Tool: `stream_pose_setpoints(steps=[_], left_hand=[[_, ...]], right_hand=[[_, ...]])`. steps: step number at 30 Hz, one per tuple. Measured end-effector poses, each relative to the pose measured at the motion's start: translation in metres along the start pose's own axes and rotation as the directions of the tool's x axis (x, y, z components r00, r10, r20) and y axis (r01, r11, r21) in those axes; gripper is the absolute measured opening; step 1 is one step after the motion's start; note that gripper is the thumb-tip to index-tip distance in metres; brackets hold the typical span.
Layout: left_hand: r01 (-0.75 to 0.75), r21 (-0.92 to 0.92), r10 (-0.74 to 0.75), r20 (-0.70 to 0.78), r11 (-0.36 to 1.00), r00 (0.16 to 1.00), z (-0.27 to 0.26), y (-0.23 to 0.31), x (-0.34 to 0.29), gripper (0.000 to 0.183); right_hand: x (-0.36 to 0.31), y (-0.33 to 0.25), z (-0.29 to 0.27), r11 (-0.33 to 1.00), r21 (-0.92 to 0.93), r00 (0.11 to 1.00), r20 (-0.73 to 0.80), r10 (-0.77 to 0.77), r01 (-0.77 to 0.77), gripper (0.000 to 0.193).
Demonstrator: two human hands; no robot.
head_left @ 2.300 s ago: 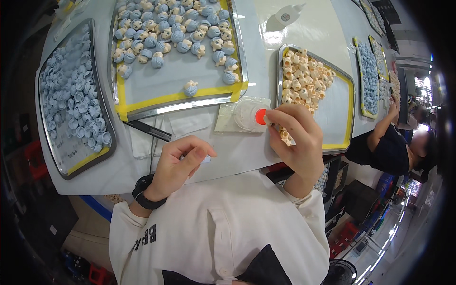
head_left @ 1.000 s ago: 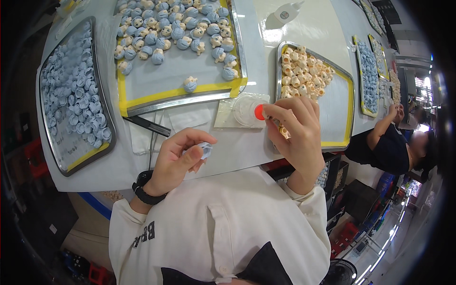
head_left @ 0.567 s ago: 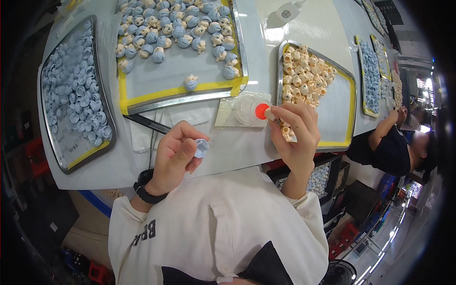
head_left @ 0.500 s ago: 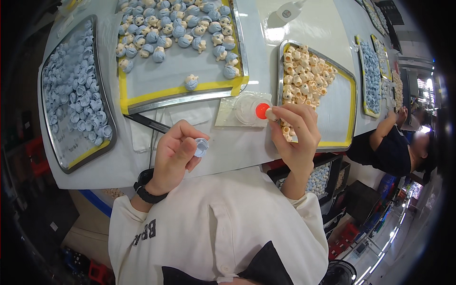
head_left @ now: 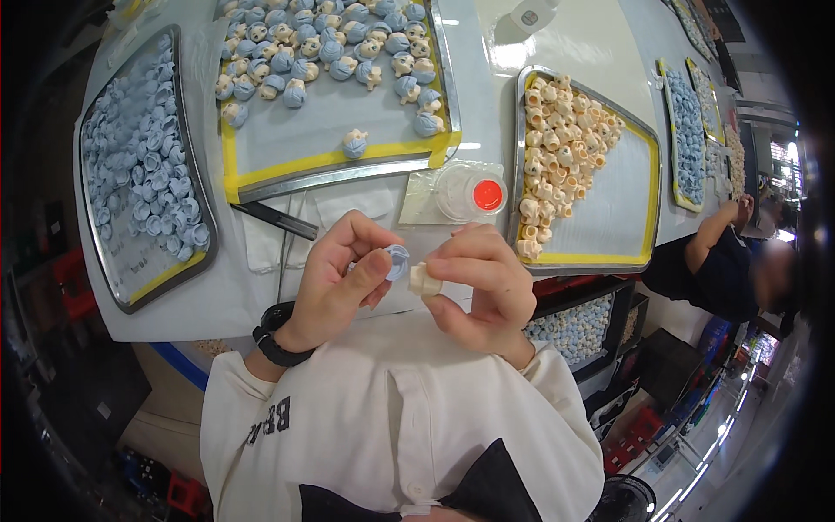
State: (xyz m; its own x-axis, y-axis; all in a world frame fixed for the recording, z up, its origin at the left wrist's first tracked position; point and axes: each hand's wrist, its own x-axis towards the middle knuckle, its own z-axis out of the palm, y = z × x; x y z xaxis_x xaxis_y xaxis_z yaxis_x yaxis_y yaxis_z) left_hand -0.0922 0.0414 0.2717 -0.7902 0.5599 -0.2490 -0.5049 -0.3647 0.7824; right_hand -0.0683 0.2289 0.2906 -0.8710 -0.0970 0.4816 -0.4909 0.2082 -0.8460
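Observation:
My left hand [head_left: 342, 270] is closed on a light-blue hollow hair piece [head_left: 397, 262], its opening turned toward the right. Just beside it, my right hand [head_left: 484, 283] pinches a cream doll-head piece [head_left: 424, 280] between thumb and fingers. The two pieces are close together in front of my chest; whether they touch I cannot tell. Beyond my right hand stands a small clear dish with a red round surface [head_left: 488, 196] on a pale square pad [head_left: 421, 198].
A left tray [head_left: 143, 277] holds blue hair pieces. In the middle tray [head_left: 348, 170] lie joined blue-and-cream heads. The right tray [head_left: 600, 257] carries cream head pieces. Dark tweezers [head_left: 277, 221] rest before the middle tray. A white bottle [head_left: 532, 16] stands behind; another person [head_left: 709, 265] sits at right.
My right hand has moved from the red dish leftward and toward me with the cream head piece. My left hand has shifted slightly right and up with the blue hair piece.

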Motion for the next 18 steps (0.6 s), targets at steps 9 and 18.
stream_pose_setpoints(steps=[9,18], left_hand=[[-0.013,-0.024,0.013,-0.005,1.000,1.000,-0.0028,-0.0012,-0.0030,0.033],[-0.083,0.055,0.085,-0.039,0.995,0.996,-0.0023,-0.0019,-0.0047,0.032]], right_hand=[[0.0007,0.0011,0.0059,0.999,-0.015,0.999,0.010,0.047,-0.047,0.039],[0.0022,0.0001,0.0101,0.989,-0.117,0.996,0.022,0.091,-0.088,0.038]])
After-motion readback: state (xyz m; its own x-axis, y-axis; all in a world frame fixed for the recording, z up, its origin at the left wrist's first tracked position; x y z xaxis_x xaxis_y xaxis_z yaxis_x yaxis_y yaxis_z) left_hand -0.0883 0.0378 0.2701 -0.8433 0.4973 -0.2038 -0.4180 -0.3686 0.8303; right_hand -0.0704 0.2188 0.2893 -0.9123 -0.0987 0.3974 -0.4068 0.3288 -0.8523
